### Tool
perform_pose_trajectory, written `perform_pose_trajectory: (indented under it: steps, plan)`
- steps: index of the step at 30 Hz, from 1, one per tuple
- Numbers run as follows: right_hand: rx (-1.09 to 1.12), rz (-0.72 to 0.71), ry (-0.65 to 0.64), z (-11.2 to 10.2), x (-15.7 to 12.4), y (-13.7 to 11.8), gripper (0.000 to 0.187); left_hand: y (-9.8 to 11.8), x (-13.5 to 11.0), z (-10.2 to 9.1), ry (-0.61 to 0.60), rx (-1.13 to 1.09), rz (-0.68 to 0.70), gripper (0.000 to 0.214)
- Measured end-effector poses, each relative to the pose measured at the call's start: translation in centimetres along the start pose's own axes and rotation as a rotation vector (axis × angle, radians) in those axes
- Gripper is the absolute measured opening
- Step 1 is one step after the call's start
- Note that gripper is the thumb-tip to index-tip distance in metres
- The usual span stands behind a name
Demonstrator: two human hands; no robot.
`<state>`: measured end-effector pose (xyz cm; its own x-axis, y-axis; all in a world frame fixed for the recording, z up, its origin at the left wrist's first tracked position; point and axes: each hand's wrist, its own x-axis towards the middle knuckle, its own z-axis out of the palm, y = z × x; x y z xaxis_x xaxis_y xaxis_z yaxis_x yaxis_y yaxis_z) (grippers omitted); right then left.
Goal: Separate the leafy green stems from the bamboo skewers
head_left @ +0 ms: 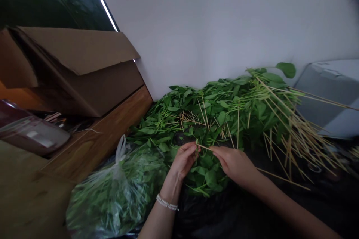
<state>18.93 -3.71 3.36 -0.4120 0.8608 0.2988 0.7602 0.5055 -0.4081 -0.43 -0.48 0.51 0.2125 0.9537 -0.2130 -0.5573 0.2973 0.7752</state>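
Head view: left hand (183,159) is pinching a green stem (196,142), right hand (235,163) clamping a thin stick (205,147) above leaves (208,176); seemingly joining them, likely needing steady alignment next.

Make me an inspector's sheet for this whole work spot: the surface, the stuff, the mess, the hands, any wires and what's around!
Surface: black plastic-looking sheet
Job's things: leafy greens, bundled sticks at right
Clutter: tied clear bag of greens; open cardboard box
Grippers: left hand pinches a green stem; right hand holds a thin stick
Cables: pale cord-like strand at left; type unclear
Surroundings: pale wall, wooden ledge
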Motion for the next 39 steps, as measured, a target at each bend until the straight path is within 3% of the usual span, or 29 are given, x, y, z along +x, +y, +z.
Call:
perform_pose_trajectory:
  steps: [4,8,12,15,19,24,29,39]
  plan:
    - [0.0,0.017,-0.019,0.4,0.0,-0.7,0.033,-0.8,-0.3,0.6,-0.092,0.113,-0.026,0.028]
    - [-0.026,0.052,-0.016,-0.4,0.3,-0.3,0.031,-0.8,-0.2,0.7,-0.057,0.181,0.029,0.029]
    - [-0.074,0.123,0.176,-2.9,0.4,1.5,0.031,-0.2,0.2,0.1,0.083,0.26,0.164,0.034]
    - [-0.095,0.201,0.301,-4.9,0.3,2.7,0.031,-0.3,0.5,-0.2,0.113,0.362,0.24,0.03]
    - [-0.076,0.256,0.286,-6.0,0.3,3.1,0.031,-0.9,0.6,-0.2,0.042,0.788,0.41,0.013]
    - [-0.035,0.21,0.287,-5.8,0.3,3.0,0.029,-1.5,0.2,-0.3,-0.063,1.52,0.657,0.036]
    - [-0.011,0.203,0.29,-5.7,0.4,3.2,0.031,-1.8,0.0,-0.4,-0.096,1.789,0.656,0.027]
    - [0.006,0.18,0.27,-5.1,0.4,3.3,0.031,-1.6,-0.2,0.0,-0.12,1.964,0.626,0.022]
